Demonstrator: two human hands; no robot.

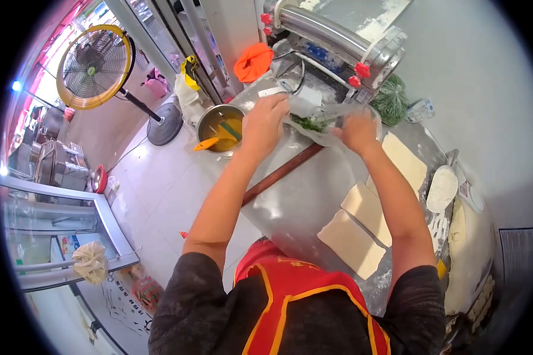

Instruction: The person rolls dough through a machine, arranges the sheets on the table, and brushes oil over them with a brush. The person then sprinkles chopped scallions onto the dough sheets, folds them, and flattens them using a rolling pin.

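A clear plastic bag with chopped green herbs inside is stretched between my two hands, over the far part of the metal table. My left hand grips the bag's left side with bent fingers. On the other side my right hand, slightly blurred, is closed on the bag. Just below it a brown wooden rolling pin lies slantwise. Flat dough sheets rest on the table near my right forearm. A metal pot holding yellow liquid and an orange-handled brush stands beside my left hand.
A dough roller machine stands at the back, next to a bag of greens. At the right are a flour-covered scoop and a large flour sack. Off to the left, a yellow fan stands on the floor.
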